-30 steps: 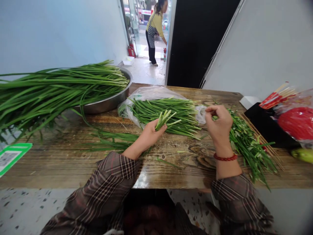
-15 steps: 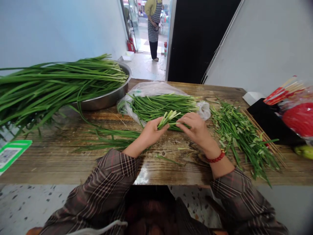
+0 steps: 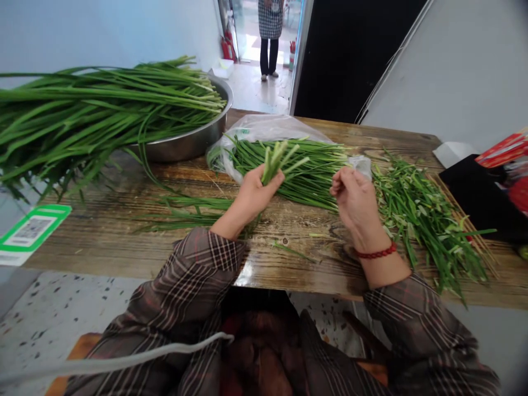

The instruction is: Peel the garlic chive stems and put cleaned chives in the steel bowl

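Observation:
A small bunch of garlic chives (image 3: 274, 159) is closed in my left hand (image 3: 254, 195), its pale stem ends pointing up and away, its leaves trailing back over the table under my wrist. My right hand (image 3: 355, 198) is off to the right, apart from the bunch, fingertips pinched together; whatever is between them is too small to make out. Just behind both hands, a larger heap of garlic chives (image 3: 307, 170) lies on a clear plastic bag (image 3: 284, 126). Right of my right hand is a loose pile of trimmings and leaves (image 3: 424, 220).
A steel basin (image 3: 193, 144) heaped with long chives (image 3: 107, 110) stands at the left. A green-bordered QR card (image 3: 35, 231) lies at the table's left edge. A black box (image 3: 480, 192) sits at the right. In the doorway stands a person in a checked apron (image 3: 270, 19).
My right hand has pulled away from the bunch to the right, its fingers now pinched. The bunch in my left hand has tipped more upright. The whole view has shifted slightly.

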### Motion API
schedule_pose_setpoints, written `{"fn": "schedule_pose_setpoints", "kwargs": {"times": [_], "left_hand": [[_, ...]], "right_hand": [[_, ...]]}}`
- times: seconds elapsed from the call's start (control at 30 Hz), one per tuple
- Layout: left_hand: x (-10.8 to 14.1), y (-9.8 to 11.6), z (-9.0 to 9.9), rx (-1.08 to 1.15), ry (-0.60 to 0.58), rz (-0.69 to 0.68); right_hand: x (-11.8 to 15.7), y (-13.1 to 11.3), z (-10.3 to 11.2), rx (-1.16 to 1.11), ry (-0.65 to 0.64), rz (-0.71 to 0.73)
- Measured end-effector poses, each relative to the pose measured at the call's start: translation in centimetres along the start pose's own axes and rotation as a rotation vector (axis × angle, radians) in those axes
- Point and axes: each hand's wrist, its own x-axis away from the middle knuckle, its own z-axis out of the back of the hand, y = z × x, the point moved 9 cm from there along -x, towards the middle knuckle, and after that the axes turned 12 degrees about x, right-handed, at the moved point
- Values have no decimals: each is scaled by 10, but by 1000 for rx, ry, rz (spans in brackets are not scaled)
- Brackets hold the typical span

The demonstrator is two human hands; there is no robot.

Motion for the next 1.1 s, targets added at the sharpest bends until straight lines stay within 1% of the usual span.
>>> {"fn": "schedule_pose_setpoints", "kwargs": {"times": [0.03, 0.07, 0.13, 0.2, 0.27, 0.33, 0.4, 0.43, 0.47, 0.53, 0.57, 0.6, 0.63, 0.67, 0.73, 0.77, 0.8, 0.83, 0.87, 0.93, 1.0, 1.1], "left_hand": [[-3, 0, 10, -7, 75, -26], [-5, 1, 20, -23, 142, -56], [-7, 7, 36, -78, 243, -121], [-6, 17, 45, -149, 299, -180], [-2, 30, 50, -224, 332, -243], [5, 43, 52, -298, 351, -334], [11, 55, 53, -361, 358, -458], [13, 57, 52, -383, 345, -496], [13, 57, 50, -405, 320, -517], [11, 55, 44, -473, 262, -558], [10, 53, 39, -512, 223, -565], [8, 50, 33, -545, 181, -563], [6, 46, 28, -563, 137, -547], [3, 42, 23, -564, 94, -517], [-2, 33, 17, -523, 55, -438], [-4, 30, 17, -493, 59, -396], [-5, 28, 17, -462, 68, -357], [-6, 26, 17, -432, 77, -319], [-6, 24, 17, -405, 81, -289], [-5, 23, 15, -363, 74, -253], [-4, 23, 14, -345, 65, -234], [-2, 20, 11, -340, 47, -193]], "right_hand": [[1, -7, -4, 77, -75, 51], [5, -15, -13, 152, -180, 117], [22, -32, -40, 265, -438, 269], [48, -45, -68, 352, -659, 419], [72, -53, -91, 446, -796, 555], [89, -58, -106, 511, -878, 675], [99, -61, -111, 519, -959, 745], [101, -61, -110, 507, -1011, 757], [102, -60, -107, 483, -1070, 755], [99, -60, -93, 391, -1181, 709], [94, -61, -83, 336, -1201, 666], [83, -60, -73, 292, -1177, 615], [68, -58, -60, 279, -1095, 558], [50, -54, -46, 302, -961, 501], [14, -42, -13, 424, -629, 393], [1, -36, 3, 489, -493, 352], [-7, -30, 14, 536, -410, 322], [-10, -24, 19, 567, -384, 307], [-11, -20, 19, 588, -407, 304], [-7, -12, 11, 653, -499, 309], [-3, -4, 2, 804, -553, 307], [1, 3, -8, 1039, -562, 315]]}}
